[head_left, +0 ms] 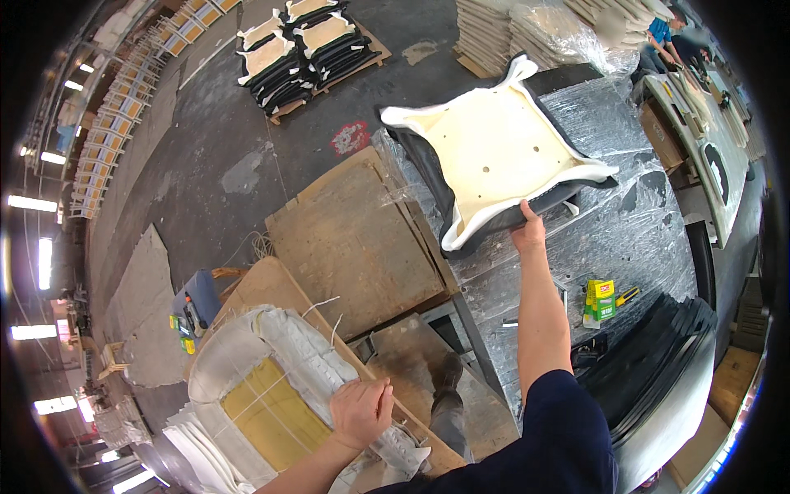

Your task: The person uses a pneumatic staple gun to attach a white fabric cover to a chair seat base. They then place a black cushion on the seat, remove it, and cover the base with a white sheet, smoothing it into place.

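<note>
My right hand grips the near edge of a chair seat, thumb on top and fingers hidden beneath. The seat lies underside up, showing a pale board with several small holes. Black and white upholstery edging wraps its rim and sticks out at the corners. Another black seat shows under it on the plastic-wrapped table. My left hand is curled closed above the edge of a long board, beside a grey-white padded piece with a tan middle. Whatever its fingers may hold is hidden.
Black sheets are piled at the right, near a yellow-green box and a yellow cutter knife. A brown board-topped stand is left of the table. Seat stacks stand on a pallet farther off. People work at the far right.
</note>
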### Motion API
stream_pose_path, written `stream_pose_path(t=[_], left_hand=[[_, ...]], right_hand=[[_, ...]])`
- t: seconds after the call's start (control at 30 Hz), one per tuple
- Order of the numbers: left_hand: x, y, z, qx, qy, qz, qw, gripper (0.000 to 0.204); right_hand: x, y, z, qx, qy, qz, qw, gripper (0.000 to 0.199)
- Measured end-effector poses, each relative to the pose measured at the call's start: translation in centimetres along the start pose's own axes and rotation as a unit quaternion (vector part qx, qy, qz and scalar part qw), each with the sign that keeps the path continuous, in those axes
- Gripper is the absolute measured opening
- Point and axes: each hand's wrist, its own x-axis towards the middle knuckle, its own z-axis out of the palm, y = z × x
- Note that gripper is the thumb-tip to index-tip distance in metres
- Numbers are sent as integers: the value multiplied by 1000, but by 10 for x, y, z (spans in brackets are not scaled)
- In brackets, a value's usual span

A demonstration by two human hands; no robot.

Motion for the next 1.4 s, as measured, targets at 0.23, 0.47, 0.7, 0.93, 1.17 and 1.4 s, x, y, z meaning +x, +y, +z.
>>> stream_pose_path(t=[0.23, 0.47, 0.7, 0.93, 1.17, 1.4], left_hand=[[5, -2, -1, -15, -9, 12, 1000, 1], [2, -2, -2, 3, -21, 13, 1000, 3], [-1, -7, 0, 6, -30, 31, 999, 8], [0, 3, -8, 12, -32, 38, 999, 4], [-18, -5, 8, 35, 2, 9, 999, 6], [-45, 8, -23, -35, 148, 80, 985, 19]], right_hand=[[14, -7, 6, -6, -19, 7, 1000, 53], [11, 2, 17, 42, 12, -79, 996, 45], [-4, -2, 5, 62, 39, -102, 992, 44], [-18, -13, 9, -28, 62, -48, 997, 60], [-131, 13, -57, -197, 25, -3, 980, 106], [-340, 98, -228, -278, 136, 89, 947, 82]])
